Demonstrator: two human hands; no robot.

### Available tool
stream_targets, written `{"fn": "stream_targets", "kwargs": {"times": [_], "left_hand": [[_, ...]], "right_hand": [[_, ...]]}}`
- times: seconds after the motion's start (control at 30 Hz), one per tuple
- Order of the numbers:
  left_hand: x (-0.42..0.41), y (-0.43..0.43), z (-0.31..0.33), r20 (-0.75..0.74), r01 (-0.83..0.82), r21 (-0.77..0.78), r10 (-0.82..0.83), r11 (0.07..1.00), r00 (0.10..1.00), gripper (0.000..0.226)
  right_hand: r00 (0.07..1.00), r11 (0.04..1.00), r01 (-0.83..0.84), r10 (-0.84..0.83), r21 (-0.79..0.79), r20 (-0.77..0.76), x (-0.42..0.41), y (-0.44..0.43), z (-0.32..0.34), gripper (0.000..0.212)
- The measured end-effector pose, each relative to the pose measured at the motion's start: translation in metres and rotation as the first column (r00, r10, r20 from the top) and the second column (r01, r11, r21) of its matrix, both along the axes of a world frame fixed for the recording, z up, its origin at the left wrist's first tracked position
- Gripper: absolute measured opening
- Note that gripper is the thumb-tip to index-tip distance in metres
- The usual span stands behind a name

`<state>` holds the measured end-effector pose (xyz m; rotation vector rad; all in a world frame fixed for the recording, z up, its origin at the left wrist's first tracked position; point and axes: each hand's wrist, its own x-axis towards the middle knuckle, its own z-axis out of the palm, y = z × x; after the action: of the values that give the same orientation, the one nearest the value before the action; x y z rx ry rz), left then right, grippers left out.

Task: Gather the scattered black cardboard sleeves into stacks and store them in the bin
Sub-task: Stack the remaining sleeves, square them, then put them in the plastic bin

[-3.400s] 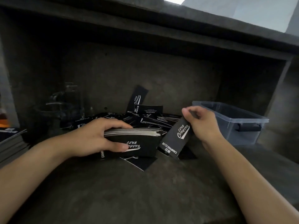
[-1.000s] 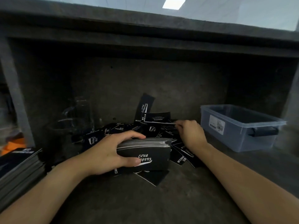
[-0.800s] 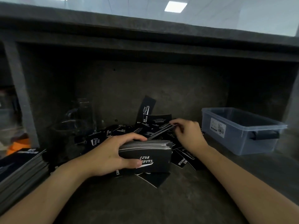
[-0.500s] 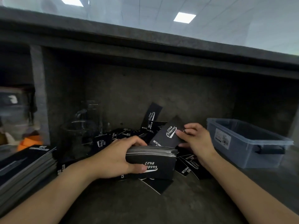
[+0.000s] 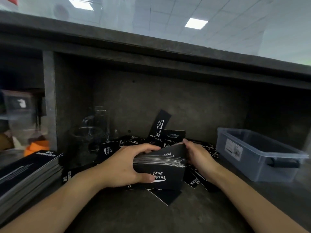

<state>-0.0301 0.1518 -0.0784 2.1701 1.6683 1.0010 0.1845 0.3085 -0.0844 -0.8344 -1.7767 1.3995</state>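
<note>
Above pile [image 5: 117, 146]: left hand [image 5: 124, 167] grips stack [image 5: 159, 174]; right hand [image 5: 199, 157] pinches top sleeve [image 5: 173, 151].

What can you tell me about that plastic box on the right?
The bin is a rectangular tub of translucent blue-grey plastic, lidless and upright. A white label sits on its long side, a dark handle on its end. It rests on the dark shelf, right of the loose sleeves. No sleeves show inside.
</note>
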Motion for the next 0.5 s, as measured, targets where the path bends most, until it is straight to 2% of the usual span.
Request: {"fn": "stream_targets", "kwargs": {"times": [0.1,0.17,0.27,0.33,0.4,0.5], "left_hand": [[-0.002,0.002,0.0,-0.061,0.03,0.01,-0.029,1.0,0.998,0.065],[-0.002,0.002,0.0,-0.085,0.036,0.006,-0.035,0.999,0.996,0.064],[0.002,0.0,0.0,-0.149,0.035,0.012,-0.033,0.999,0.988,0.074],[0.003,0.0,0.001,-0.185,0.036,0.009,-0.033,0.999,0.982,0.072],[0.002,0.0,0.002,-0.166,0.037,-0.011,-0.039,0.999,0.985,0.069],[0.004,-0.001,0.005,-0.134,0.045,-0.016,-0.047,0.999,0.99,0.06]], "right_hand": [[0.995,0.995,-0.096,0.095,0.034,0.034,-0.005,-0.006,-0.008,0.037],[0.983,0.983,-0.182,0.182,-0.035,0.01,-0.005,-0.012,-0.007,0.036],[0.954,0.952,-0.293,0.298,-0.09,0.038,-0.001,-0.018,0.0,0.053],[0.946,0.95,-0.305,0.311,-0.073,0.09,0.004,-0.017,0.005,0.06],[0.974,0.978,-0.207,0.205,0.009,0.101,0.01,-0.009,0.013,0.054],[0.982,0.97,0.122,-0.148,0.211,0.116,0.03,0.006,0.024,0.025]]}}
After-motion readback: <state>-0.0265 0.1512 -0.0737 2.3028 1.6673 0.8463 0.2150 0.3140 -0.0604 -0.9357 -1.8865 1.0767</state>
